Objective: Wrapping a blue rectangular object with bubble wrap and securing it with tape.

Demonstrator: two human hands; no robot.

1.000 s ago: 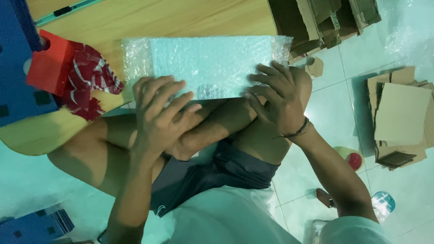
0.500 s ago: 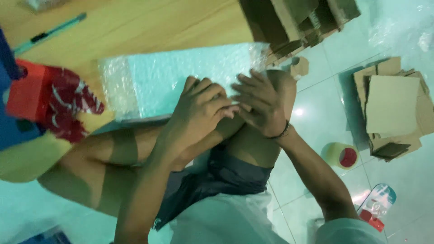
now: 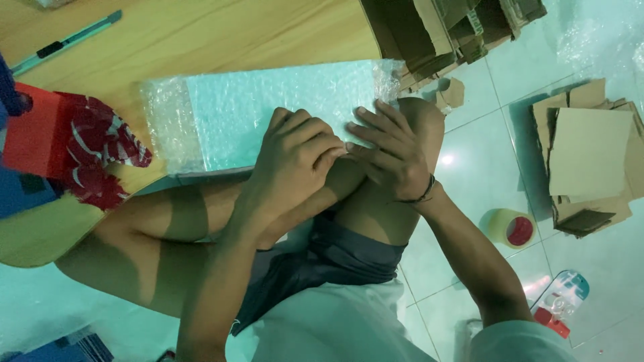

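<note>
A flat rectangular item wrapped in clear bubble wrap (image 3: pixel 268 110) lies across my crossed legs and the edge of a wooden board (image 3: pixel 201 40). My left hand (image 3: pixel 295 157) rests on its near edge with the fingers curled down onto the wrap. My right hand (image 3: pixel 392 154), with a dark band at the wrist, presses flat on the wrap's near right corner, fingers spread. The two hands touch each other at the fingertips.
A red and white printed bag (image 3: pixel 74 151) lies at the left on the board. A green utility knife (image 3: pixel 64 43) sits at the far left. Cardboard pieces (image 3: pixel 456 27) pile up beyond; more cardboard (image 3: pixel 590 161), a tape roll (image 3: pixel 510 228) and a tape dispenser (image 3: pixel 560 302) lie on the tiled floor at right.
My left hand slid right along the wrapped item until it met my right hand. The right hand stayed near the right corner. The view shifted a little.
</note>
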